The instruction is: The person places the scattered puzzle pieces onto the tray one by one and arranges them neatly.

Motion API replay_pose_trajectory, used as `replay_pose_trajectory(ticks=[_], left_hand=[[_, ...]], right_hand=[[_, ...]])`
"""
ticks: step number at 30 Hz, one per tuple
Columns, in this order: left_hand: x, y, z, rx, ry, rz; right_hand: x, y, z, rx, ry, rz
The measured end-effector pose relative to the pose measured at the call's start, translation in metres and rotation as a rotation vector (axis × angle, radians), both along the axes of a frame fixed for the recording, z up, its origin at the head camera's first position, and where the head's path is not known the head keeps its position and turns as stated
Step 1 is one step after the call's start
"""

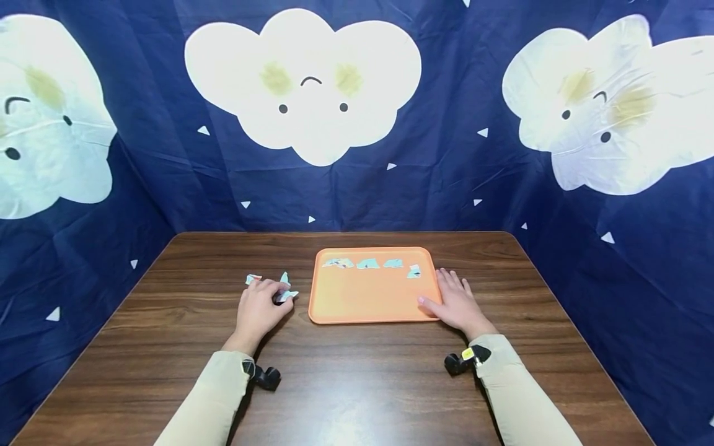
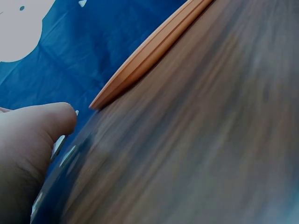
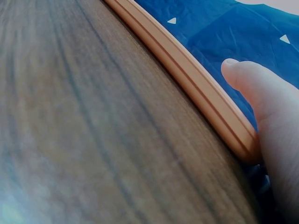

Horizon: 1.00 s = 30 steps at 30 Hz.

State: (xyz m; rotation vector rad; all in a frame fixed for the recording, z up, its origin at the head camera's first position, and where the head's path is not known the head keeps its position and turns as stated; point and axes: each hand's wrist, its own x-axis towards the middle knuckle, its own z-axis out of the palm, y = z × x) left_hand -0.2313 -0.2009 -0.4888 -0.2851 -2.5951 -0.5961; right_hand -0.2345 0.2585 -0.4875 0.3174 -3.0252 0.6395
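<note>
My left hand (image 1: 262, 310) is over a few small pale-blue, picture-printed pieces at the left. Its fingers bend down, with a blue piece (image 1: 287, 296) between thumb and forefinger; whether they pinch it is unclear. Another piece (image 1: 285, 278) lies just past the forefinger, and a red-edged one (image 1: 253, 279) pokes out behind the knuckles. In the left wrist view the thumb (image 2: 51, 122) hides most of the fingers. My right hand (image 1: 460, 305) rests at the right side of the orange tray (image 1: 368, 303), fingers extended along its outside and thumb over the rim.
Along the tray's far side lie several similar pieces, among them a wide one (image 1: 338, 263), two blue ones and a smaller one (image 1: 414, 271) at the right. The brown wooden table (image 1: 357, 378) ends at a dark blue cloth (image 1: 463, 186) with cloud prints.
</note>
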Motion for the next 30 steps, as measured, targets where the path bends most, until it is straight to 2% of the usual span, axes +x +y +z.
replay_pose_trajectory(ticks=[8,12,18,24,30], left_hand=[[-0.007,0.033,0.002,0.022,0.047,-0.083],[-0.010,0.050,0.003,0.033,0.037,-0.095],[-0.016,0.077,0.006,-0.001,0.024,-0.102],[-0.022,0.100,0.012,-0.076,-0.042,-0.118],[-0.030,0.111,0.016,-0.124,-0.101,-0.102]], right_hand=[[0.002,0.000,0.002,0.009,0.014,-0.006],[0.003,-0.001,0.004,0.010,0.008,-0.003],[0.003,-0.001,0.005,0.008,-0.003,0.002],[0.002,0.000,0.004,0.008,0.003,-0.005],[0.003,-0.002,0.005,0.008,0.007,-0.005]])
